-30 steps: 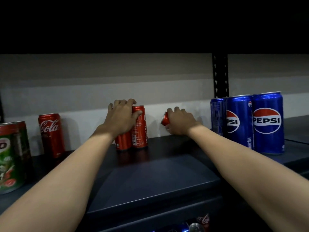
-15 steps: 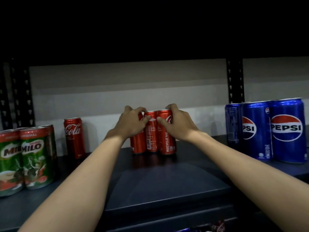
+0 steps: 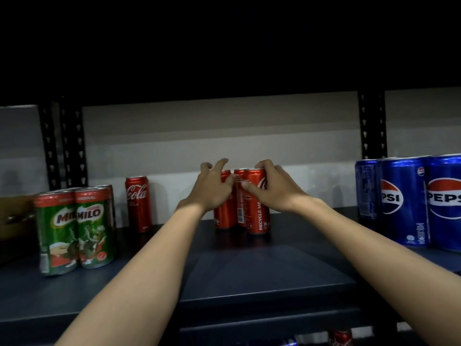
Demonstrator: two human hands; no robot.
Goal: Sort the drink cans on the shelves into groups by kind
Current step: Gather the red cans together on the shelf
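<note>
Three red Coca-Cola cans (image 3: 257, 216) stand tightly together at the middle back of the dark shelf (image 3: 249, 268). My left hand (image 3: 212, 191) is at the left can of this group, thumb against it and fingers spread and lifted off. My right hand (image 3: 277, 191) grips the right can, fingers curled over its top and thumb on its front. A lone Coca-Cola can (image 3: 138, 203) stands apart to the left. Green Milo cans (image 3: 74, 228) are grouped at the far left. Blue Pepsi cans (image 3: 404, 203) are grouped at the right.
Black perforated uprights (image 3: 371, 126) rise behind the Pepsi cans and behind the Milo cans. A brown box (image 3: 15, 221) sits at the far left edge. More cans (image 3: 340, 337) show on the shelf below. The shelf above is dark.
My right hand brought a Coca-Cola can in and stood it against the two cans at my left hand. My left fingers have now lifted and spread off the group.
</note>
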